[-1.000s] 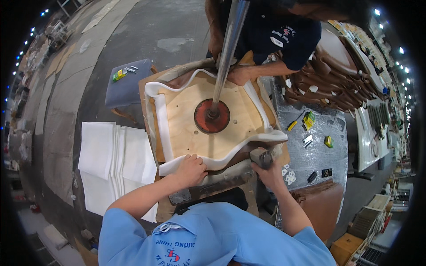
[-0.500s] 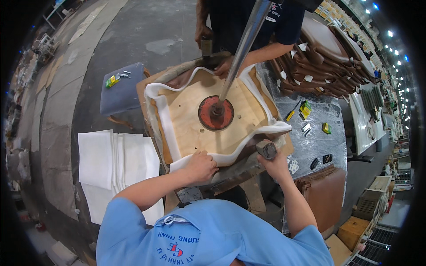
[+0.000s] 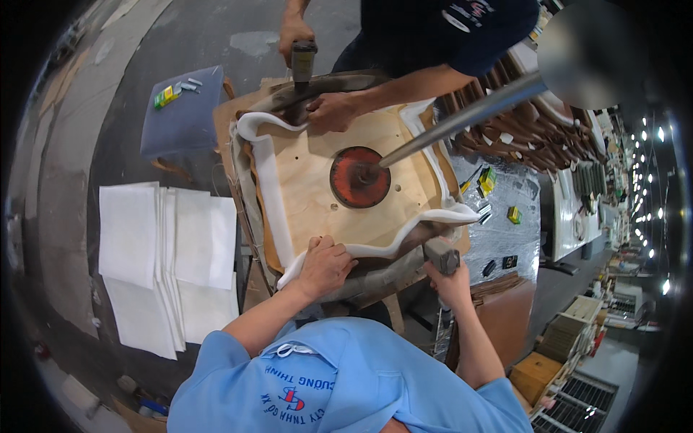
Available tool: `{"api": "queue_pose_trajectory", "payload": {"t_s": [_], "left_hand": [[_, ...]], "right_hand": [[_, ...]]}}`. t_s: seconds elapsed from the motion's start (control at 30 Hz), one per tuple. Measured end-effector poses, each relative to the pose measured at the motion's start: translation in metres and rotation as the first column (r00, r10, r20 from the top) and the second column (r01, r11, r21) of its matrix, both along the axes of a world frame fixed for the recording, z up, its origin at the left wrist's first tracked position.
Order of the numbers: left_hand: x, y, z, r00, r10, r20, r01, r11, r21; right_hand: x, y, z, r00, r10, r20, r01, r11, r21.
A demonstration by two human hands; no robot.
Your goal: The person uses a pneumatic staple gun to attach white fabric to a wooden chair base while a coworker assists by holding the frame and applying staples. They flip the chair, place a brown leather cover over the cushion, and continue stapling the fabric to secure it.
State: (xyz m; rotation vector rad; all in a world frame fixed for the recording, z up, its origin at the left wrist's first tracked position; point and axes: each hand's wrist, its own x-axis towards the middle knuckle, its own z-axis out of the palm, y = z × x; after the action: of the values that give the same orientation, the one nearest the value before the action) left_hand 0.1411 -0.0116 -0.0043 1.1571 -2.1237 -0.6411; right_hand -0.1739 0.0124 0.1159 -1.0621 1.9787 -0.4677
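Note:
A square plywood seat panel [image 3: 303, 177] lies underside up, with white padding [image 3: 271, 198] and brown covering material round its edges. A round red press plate [image 3: 348, 189] on a slanting metal rod [image 3: 462, 121] bears down on its middle. My left hand [image 3: 326, 267] is closed on the near edge, fingers curled over the white padding. In my right hand [image 3: 451, 285] is a grey staple gun [image 3: 442, 257], held by the near right corner. Opposite, a co-worker's hand [image 3: 294, 35] holds another staple gun [image 3: 303, 61], while their other hand [image 3: 332, 112] presses the far edge.
Stacked white padding sheets [image 3: 130, 238] lie at the left, below a blue padded stool [image 3: 180, 119] carrying a small box and staple strips. Rightward, a plastic-covered table [image 3: 520, 191] holds yellow-green boxes [image 3: 486, 180] and brown covers [image 3: 505, 310]. More brown covers [image 3: 498, 108] are piled behind.
The view has shifted, and the rod looks more slanted. My left hand stays on the near edge. The co-worker's staple gun and other hand have moved left along the far edge.

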Motion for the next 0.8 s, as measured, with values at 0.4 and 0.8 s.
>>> {"api": "queue_pose_trajectory", "payload": {"t_s": [0.4, 0.8], "left_hand": [[-0.011, 0.005, 0.001, 0.985, 0.172, -0.026, -0.168, 0.979, 0.118], [-0.017, 0.003, -0.004, 0.98, 0.197, 0.003, -0.195, 0.97, 0.146]], "right_hand": [[0.099, 0.009, 0.007, 0.91, 0.046, 0.412, -0.128, 0.976, 0.175], [0.117, -0.008, -0.001, 0.972, 0.069, 0.226, -0.125, 0.962, 0.243]]}}
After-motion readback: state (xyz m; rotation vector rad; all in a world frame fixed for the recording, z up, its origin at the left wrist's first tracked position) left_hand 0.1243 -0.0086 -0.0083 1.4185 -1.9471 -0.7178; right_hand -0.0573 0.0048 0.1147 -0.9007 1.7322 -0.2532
